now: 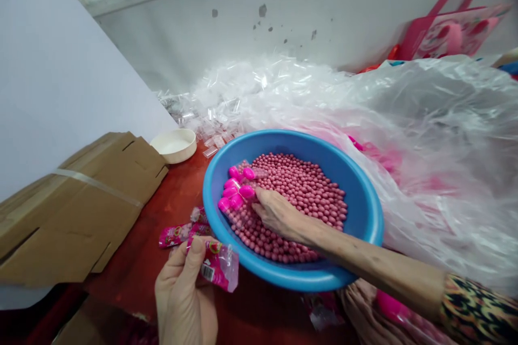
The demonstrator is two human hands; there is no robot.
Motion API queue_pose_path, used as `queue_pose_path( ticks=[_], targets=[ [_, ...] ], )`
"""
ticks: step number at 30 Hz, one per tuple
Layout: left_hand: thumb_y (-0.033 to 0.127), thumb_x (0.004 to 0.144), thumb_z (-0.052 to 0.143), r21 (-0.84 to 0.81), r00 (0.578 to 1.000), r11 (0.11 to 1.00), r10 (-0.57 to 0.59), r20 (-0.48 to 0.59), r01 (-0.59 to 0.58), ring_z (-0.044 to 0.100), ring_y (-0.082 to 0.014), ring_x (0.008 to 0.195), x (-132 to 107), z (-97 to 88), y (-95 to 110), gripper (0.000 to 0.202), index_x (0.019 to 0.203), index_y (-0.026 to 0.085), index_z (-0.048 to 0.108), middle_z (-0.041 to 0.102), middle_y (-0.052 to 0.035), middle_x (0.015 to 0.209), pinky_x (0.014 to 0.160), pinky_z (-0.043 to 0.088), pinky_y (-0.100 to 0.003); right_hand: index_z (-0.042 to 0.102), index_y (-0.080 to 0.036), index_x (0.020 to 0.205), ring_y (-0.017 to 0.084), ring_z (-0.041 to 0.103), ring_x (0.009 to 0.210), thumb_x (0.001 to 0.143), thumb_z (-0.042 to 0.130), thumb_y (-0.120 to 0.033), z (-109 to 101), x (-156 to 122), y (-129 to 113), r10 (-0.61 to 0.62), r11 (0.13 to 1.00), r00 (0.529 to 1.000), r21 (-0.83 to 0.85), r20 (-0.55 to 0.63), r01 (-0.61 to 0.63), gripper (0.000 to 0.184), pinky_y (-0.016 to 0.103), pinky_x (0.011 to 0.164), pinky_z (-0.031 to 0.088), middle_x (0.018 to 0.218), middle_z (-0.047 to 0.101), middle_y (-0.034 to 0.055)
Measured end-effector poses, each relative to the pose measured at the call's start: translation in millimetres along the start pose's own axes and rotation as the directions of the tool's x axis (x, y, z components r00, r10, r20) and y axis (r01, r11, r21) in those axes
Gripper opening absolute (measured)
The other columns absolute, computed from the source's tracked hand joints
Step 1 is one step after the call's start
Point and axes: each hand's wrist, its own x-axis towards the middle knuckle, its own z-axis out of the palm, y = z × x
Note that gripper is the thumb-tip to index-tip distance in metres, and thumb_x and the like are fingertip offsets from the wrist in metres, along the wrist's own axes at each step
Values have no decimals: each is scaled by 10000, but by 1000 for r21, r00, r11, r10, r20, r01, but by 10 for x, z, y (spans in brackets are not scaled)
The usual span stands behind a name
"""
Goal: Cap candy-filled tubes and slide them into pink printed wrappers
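Note:
A blue plastic basin (366, 199) sits on the red table, filled with small pink candy balls (307, 183). Several bright pink capped pieces (237, 188) lie on the balls at the basin's left side. My right hand (279, 215) rests inside the basin on the candy, fingers curled against those pink pieces; what it grips is hidden. My left hand (184, 291) is below the basin's near-left rim, closed on a small pink printed sachet (218, 267) with a clear edge.
Flattened cardboard boxes (76, 205) lie at the left. A white bowl (175, 144) stands behind them. More pink sachets (178, 233) lie on the red table (162, 215). Clear plastic bags (364, 97) pile up behind and right of the basin. A pink bag (453, 27) leans on the wall.

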Motion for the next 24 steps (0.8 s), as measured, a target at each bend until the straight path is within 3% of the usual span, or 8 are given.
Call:
queue_pose_path(
  ticks=[4,6,8,10,12,15,20,24],
  targets=[
    [281,370,950,-62,1000,998,-25,8,26,647,-85,495,-22,100,16,334,598,139,752,740,11,565,540,564,-146,594,-195,1185,194,651,965,937,580,-321,-182,-104,-179,-56,996,997,71,-53,60,279,400,813,554,1200,629,69],
    [274,381,946,-72,1000,997,-27,7,28,641,-78,487,-29,144,33,322,597,140,748,734,17,560,535,561,-144,624,-173,1067,150,664,811,953,553,-290,-312,-228,-302,-45,994,994,97,-96,55,179,334,714,565,1015,678,38],
    [271,385,945,-81,1000,997,-18,3,18,641,-80,490,-36,172,44,321,597,135,746,734,11,563,532,558,-148,596,-181,842,132,618,603,970,473,-213,-425,-423,-419,-16,992,990,119,-143,33,180,264,553,540,709,643,-14],
    [277,391,944,-80,1000,997,-6,3,6,639,-83,491,-47,186,39,324,595,128,742,734,5,563,523,553,-150,583,-212,788,138,656,613,958,478,-251,-487,-660,-515,-9,982,989,185,-149,37,204,230,534,559,689,665,-15],
    [289,395,943,-66,1000,998,15,3,-15,638,-86,492,-64,197,17,328,594,128,738,735,4,561,510,548,-151,609,-235,838,123,674,546,983,422,-336,-498,-885,-585,28,875,984,480,-176,61,257,202,526,575,689,704,-17],
    [304,395,942,-49,999,997,52,-3,-52,642,-85,499,-103,226,-25,325,581,134,737,739,3,555,520,543,-143,661,-271,988,132,709,571,986,400,-424,-488,-1096,-656,115,762,968,645,-223,59,302,178,536,581,739,746,5],
    [322,405,936,-14,995,995,102,9,-102,653,-96,505,-189,303,-63,304,577,148,757,751,-12,557,540,546,-150,681,-283,1000,141,728,587,996,390,-312,-487,-1139,-729,-3,808,982,578,-190,114,292,173,554,589,728,747,9],
    [340,442,922,28,988,989,144,56,-146,626,-80,505,-258,351,-92,275,569,156,763,738,-2,543,540,526,-132,641,-285,1047,113,687,489,1010,324,-242,-393,-1160,-773,6,856,955,495,-297,149,322,151,497,566,639,711,-29]
  ],
)
